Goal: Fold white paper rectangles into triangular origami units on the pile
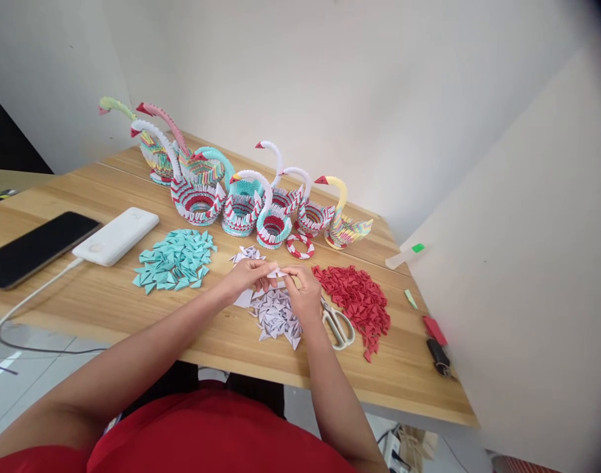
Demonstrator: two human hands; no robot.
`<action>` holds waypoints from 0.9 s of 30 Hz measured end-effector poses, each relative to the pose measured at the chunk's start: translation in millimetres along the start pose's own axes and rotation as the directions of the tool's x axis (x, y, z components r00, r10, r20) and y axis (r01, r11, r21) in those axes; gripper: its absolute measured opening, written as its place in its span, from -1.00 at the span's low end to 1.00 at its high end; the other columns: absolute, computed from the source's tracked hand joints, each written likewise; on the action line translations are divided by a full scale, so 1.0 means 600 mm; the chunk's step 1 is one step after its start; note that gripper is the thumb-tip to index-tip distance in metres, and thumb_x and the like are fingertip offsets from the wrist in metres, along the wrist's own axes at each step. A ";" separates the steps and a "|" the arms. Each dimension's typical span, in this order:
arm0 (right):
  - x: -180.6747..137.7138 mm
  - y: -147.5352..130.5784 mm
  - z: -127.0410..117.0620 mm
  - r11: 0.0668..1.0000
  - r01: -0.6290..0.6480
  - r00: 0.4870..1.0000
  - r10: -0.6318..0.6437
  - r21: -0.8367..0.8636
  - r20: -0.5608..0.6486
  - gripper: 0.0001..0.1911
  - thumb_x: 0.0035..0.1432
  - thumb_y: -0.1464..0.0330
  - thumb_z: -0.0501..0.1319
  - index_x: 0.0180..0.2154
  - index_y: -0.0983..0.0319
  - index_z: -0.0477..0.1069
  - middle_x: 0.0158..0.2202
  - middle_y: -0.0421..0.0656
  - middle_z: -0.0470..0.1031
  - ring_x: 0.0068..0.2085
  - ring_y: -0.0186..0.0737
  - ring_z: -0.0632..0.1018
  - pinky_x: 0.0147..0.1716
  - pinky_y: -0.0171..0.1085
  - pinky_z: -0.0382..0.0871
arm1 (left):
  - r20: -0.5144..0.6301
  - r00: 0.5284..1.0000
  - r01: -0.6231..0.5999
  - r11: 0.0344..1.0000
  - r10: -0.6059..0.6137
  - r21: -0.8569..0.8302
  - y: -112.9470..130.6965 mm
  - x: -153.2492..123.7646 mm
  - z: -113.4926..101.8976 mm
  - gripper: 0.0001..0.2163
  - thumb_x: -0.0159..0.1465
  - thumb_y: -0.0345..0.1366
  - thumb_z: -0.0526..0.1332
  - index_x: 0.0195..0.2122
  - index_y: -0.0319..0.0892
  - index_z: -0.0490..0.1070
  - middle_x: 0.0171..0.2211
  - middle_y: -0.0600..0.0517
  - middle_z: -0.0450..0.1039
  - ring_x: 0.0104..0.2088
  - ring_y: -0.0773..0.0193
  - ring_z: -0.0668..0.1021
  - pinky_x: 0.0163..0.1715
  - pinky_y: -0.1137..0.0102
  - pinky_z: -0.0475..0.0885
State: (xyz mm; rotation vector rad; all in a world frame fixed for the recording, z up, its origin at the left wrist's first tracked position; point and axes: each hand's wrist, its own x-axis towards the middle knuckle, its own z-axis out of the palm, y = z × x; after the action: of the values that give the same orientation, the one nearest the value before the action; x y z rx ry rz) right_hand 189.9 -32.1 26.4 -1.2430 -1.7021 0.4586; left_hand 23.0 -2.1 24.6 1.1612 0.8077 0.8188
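Between my two hands, above the middle of the table, is a small white folded paper piece (277,272). My left hand (251,276) pinches its left side with thumb and forefinger. On the other side, my right hand (301,289) grips it with bent fingers. Just below them lies a pile of white folded paper triangles (276,318). A smaller heap of white pieces (247,253) sits behind my left hand. Flat white paper (244,299) shows partly under the hands. Scissors (338,327) with pale handles rest beside my right wrist, their blades partly hidden.
Teal triangles (176,259) lie left, red triangles (356,302) right. Several paper swans (196,200) stand along the back, with a red-and-white ring (300,246) in front. A black phone (39,246) and a cabled white power bank (117,235) occupy the left side of the table (192,335).
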 end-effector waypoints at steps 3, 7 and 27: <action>-0.001 0.005 0.004 0.991 -0.079 0.997 0.076 0.110 0.028 -0.82 0.16 0.32 0.14 -0.24 0.15 0.50 -0.24 -0.13 0.54 -0.19 -0.17 0.54 -0.13 -0.19 0.38 | -0.014 1.000 -0.008 1.000 0.008 -0.017 -0.003 0.000 -0.002 -0.68 0.06 -0.07 0.31 -0.49 -0.27 0.41 -0.51 -0.01 0.47 -0.59 0.42 0.40 -0.59 0.52 0.21; 0.000 0.014 0.007 0.889 -0.297 0.955 0.281 0.348 0.095 -0.71 0.15 0.22 0.16 -0.13 0.19 0.46 -0.34 -0.15 0.55 -0.32 -0.21 0.56 -0.27 -0.23 0.44 | -0.024 0.999 -0.031 0.994 0.029 -0.106 -0.011 0.004 -0.005 -0.71 0.07 -0.11 0.31 -0.47 -0.27 0.39 -0.49 0.00 0.48 -0.58 0.42 0.42 -0.53 0.49 0.30; -0.001 0.018 0.011 0.640 -0.454 0.889 0.369 0.620 0.271 -0.76 0.00 0.16 0.32 -0.43 0.21 0.47 -0.49 -0.23 0.49 -0.47 -0.35 0.46 -0.38 -0.33 0.38 | 0.083 0.994 -0.046 0.974 0.065 -0.222 -0.009 0.001 0.001 -0.73 0.11 -0.17 0.31 -0.49 -0.32 0.41 -0.50 -0.01 0.47 -0.56 0.42 0.43 -0.51 0.48 0.30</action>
State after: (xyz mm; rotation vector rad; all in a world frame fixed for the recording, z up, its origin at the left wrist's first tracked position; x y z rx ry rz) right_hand 189.7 -26.7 15.0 -1.0450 -1.1335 1.3311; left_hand 24.5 -3.0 19.3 1.0193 0.5966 0.8730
